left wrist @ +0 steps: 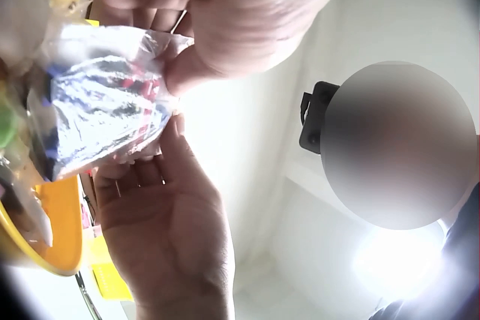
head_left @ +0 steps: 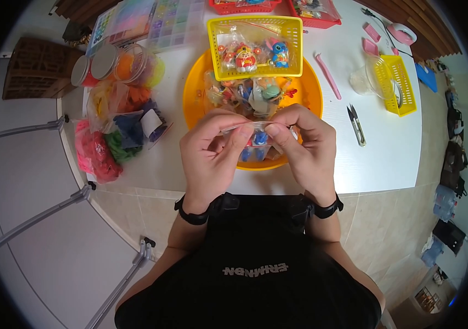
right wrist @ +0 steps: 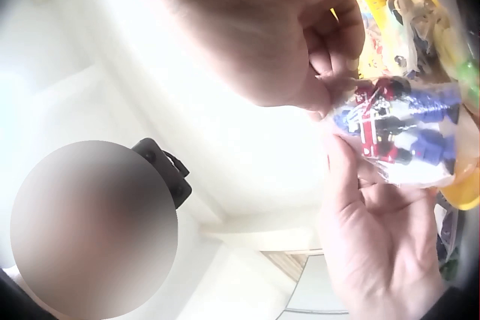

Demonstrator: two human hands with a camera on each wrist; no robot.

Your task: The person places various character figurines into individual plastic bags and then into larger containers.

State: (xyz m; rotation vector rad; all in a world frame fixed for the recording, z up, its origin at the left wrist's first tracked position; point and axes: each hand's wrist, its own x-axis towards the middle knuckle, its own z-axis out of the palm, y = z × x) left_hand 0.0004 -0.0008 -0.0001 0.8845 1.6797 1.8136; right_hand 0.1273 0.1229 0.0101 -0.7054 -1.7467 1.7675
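Observation:
Between both hands hangs a small clear plastic bag (head_left: 260,147) with a red and blue robot figure (right wrist: 375,121) inside. My left hand (head_left: 212,156) pinches one side of the bag's top edge between thumb and fingers. The right hand (head_left: 308,153) pinches the same edge close by, the thumbs pointing toward each other. In the left wrist view the bag's shiny side (left wrist: 105,110) hangs below the pinched edge. Under the hands is a round orange tray (head_left: 195,104) holding several bagged trinkets (head_left: 269,93).
A yellow basket (head_left: 254,77) with bagged figures sits at the tray's back. Bags of coloured material (head_left: 127,129) and lidded jars (head_left: 105,61) stand at left. To the right lie thread snips (head_left: 357,126), a pink tool (head_left: 328,77) and another yellow basket (head_left: 404,82).

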